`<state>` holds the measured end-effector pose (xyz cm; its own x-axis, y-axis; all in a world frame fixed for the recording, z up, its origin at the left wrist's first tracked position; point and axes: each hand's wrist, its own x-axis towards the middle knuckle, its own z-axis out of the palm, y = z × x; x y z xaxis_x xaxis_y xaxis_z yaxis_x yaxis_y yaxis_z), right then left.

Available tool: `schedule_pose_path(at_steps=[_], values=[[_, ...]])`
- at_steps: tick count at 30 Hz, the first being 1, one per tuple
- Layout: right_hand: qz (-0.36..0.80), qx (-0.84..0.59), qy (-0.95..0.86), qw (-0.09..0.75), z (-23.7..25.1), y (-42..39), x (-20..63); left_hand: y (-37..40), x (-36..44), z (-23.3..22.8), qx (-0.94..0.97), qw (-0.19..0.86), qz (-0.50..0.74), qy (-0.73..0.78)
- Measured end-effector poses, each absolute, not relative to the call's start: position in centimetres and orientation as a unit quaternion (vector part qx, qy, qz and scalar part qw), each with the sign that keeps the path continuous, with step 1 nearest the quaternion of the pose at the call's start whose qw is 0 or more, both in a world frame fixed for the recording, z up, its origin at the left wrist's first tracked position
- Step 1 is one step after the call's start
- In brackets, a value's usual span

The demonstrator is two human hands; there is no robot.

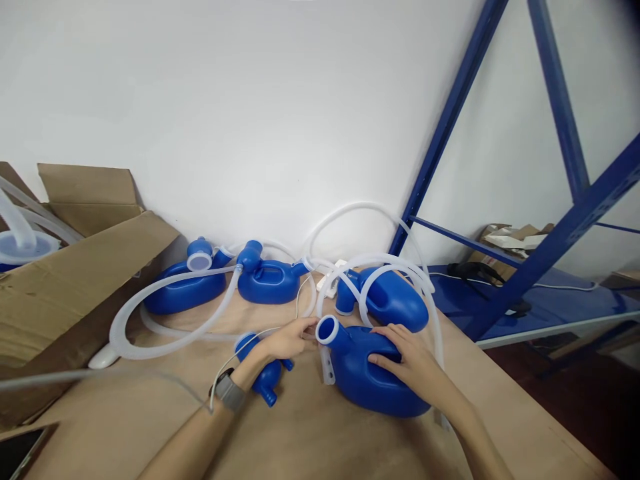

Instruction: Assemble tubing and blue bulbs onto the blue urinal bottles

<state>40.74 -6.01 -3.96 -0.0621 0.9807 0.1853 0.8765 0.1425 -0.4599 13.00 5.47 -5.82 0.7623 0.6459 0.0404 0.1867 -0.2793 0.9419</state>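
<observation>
A blue plastic urinal bottle with a handle lies on its side on the brown table, its open white-rimmed neck pointing up and left. My right hand grips its handle, the thumb by the handle opening. Beside the neck, my left hand has its fingers closed on a translucent plastic piece, partly hidden by the fingers. A translucent strap with holes hangs below the neck. Under my left wrist lies a loose blue spouted fitting, partly covered by the hand and a thin white cable.
More blue bottles with coiled translucent hoses stand along the wall. An open cardboard box holding hoses is at left, a phone at the lower left corner. Blue metal shelving rises at right.
</observation>
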Motion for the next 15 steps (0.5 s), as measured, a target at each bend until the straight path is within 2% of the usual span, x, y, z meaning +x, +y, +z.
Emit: schedule_pose_path(at_steps=[10, 15], values=[[0.090, -0.639, -0.725, 0.243, -4.2, -5.8, 40.8, 5.3, 8.1, -1.6, 0.689, 0.534, 0.337, 0.356], [0.088, -0.643, -0.720, 0.248, -4.4, -5.9, 40.9, 4.9, 8.5, -0.9, 0.636, 0.519, 0.432, 0.374]])
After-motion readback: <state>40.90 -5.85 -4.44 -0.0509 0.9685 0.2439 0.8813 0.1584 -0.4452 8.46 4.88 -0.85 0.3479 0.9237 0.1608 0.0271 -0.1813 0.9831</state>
